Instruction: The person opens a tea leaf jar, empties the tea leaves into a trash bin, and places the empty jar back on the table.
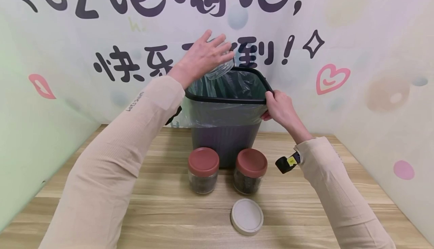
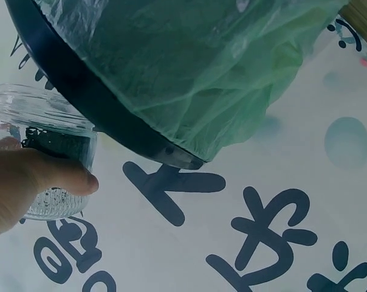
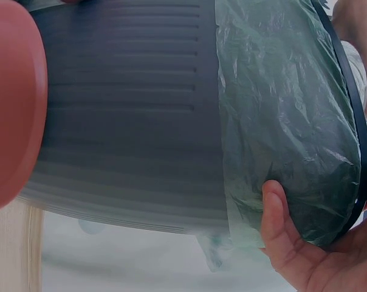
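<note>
In the head view, my left hand [image 1: 205, 56] holds a clear glass jar [image 1: 222, 70] at the left rear of a dark bin [image 1: 225, 138]. The left wrist view shows thumb and fingers around this lidless glass jar [image 2: 62, 204], close beside the bin's black rim [image 2: 98, 100]. Its neck is threaded, and a dark patch shows through the wall. Over at the bin's right front corner, my right hand [image 1: 283, 107] grips the rim, thumb on top and fingers beneath against the green translucent bag [image 3: 293, 140] folded over the outside.
Two glass jars with red lids, one left [image 1: 203, 160] and one right [image 1: 251, 162], stand in front of the bin with dark contents. Nearer to me lies a round white lid [image 1: 247, 217] on the wooden table [image 1: 162, 211]. A printed wall [image 1: 366, 26] rises behind.
</note>
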{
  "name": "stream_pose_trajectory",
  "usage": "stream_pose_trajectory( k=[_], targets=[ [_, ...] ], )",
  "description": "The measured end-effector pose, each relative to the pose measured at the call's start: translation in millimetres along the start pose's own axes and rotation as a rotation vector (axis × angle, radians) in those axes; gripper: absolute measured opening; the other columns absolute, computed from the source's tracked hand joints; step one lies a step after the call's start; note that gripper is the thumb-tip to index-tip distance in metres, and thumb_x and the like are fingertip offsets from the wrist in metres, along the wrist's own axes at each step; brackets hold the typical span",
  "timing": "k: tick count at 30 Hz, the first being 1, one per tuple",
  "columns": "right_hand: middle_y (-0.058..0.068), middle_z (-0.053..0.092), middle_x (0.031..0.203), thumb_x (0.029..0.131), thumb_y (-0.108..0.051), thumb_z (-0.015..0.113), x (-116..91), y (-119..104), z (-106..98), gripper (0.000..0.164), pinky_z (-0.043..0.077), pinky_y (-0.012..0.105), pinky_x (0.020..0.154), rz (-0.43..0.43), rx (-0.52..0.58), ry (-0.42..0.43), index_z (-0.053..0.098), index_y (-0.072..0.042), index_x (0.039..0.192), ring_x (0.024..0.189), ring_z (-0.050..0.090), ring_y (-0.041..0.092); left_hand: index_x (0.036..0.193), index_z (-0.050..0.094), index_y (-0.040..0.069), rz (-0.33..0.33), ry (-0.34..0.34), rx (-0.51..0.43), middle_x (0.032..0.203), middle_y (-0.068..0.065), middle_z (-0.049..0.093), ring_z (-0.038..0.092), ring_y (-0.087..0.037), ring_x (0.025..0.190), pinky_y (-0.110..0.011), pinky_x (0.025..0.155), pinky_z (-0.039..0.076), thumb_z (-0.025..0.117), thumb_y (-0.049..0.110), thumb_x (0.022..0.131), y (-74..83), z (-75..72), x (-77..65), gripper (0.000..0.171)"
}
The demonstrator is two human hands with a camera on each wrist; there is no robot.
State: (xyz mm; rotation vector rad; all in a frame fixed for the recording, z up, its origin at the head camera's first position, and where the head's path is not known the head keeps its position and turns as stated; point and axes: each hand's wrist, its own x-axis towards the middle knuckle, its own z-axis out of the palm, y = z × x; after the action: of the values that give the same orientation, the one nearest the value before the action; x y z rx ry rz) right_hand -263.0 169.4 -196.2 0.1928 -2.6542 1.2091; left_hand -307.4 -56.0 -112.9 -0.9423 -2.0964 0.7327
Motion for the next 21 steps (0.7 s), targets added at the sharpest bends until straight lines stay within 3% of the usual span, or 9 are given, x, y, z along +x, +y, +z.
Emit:
stream_pose_trajectory(
  k=[12,21],
  targets=[
    [0.025,0.055,0.088,0.093,-0.024,0.021,1.0,1.1,0.0,0.043,0.051,0.024,0.052,-0.001,0.005,-0.006,0.045,0.011,0.102,0.047,0.058,0.010,0.125,0.042,0.010,0.086,-0.007,0.042,0.129,-0.014,0.042,0.033,-0.031,0.122,-0.048,0.100,0.028,0.052,-0.011,0.081,1.5,0.7,2.7,0.050],
    [0.024,0.054,0.089,0.094,-0.025,0.020,1.6,1.9,-1.0,0.044,0.051,0.022,0.053,0.001,-0.007,-0.014,0.044,0.011,0.104,0.047,0.057,0.009,0.127,0.040,0.012,0.133,-0.080,0.114,0.130,-0.014,0.041,0.032,-0.031,0.122,-0.048,0.100,0.028,0.053,-0.006,0.083,6.0,4.2,4.5,0.049]
  ],
)
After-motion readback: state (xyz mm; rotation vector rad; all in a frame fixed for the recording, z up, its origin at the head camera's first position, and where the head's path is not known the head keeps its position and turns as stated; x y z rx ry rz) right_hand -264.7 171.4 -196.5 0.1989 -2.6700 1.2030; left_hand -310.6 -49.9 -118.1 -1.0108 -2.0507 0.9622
